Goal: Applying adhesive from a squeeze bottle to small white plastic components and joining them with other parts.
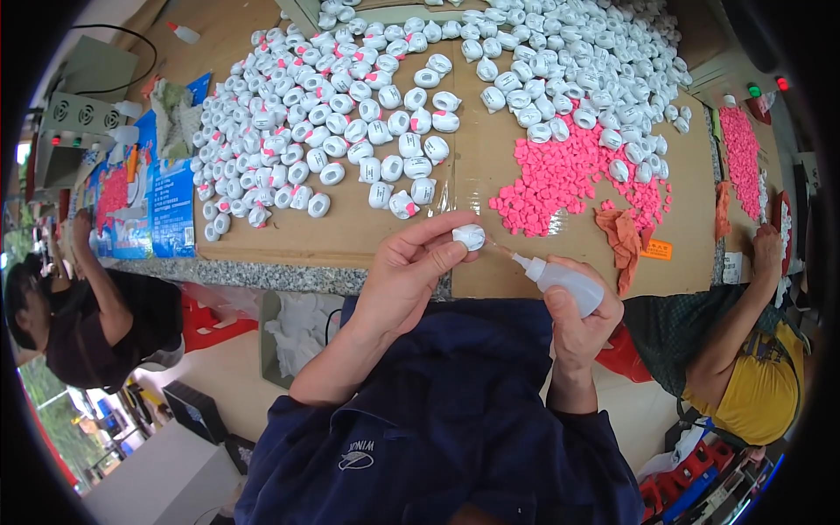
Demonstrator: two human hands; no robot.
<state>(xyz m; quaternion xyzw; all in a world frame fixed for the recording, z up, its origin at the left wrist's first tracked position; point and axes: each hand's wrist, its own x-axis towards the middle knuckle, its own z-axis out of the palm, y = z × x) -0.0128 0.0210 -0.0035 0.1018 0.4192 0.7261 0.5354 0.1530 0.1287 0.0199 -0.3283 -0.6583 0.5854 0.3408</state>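
Note:
My left hand [404, 273] pinches a small white rounded plastic piece [469, 235] between thumb and fingers, above the table's near edge. In my right hand [584, 319] is a translucent squeeze bottle [567, 282], tilted so its thin nozzle points at the white piece. Whether the tip touches the piece is too fine to tell. Beyond my left hand spread many similar white pieces [297, 131], several with pink parts on them. Past the bottle lies a heap of small pink pieces [551, 175], with another pile of white pieces [560, 61] behind it.
Cardboard [350, 245] covers the table. A crumpled orange cloth [621, 245] lies right of the pink heap, beside an orange label [656, 250]. A blue printed sheet [171, 206] lies at left. One person [83, 324] sits at left, another [744, 376] at right.

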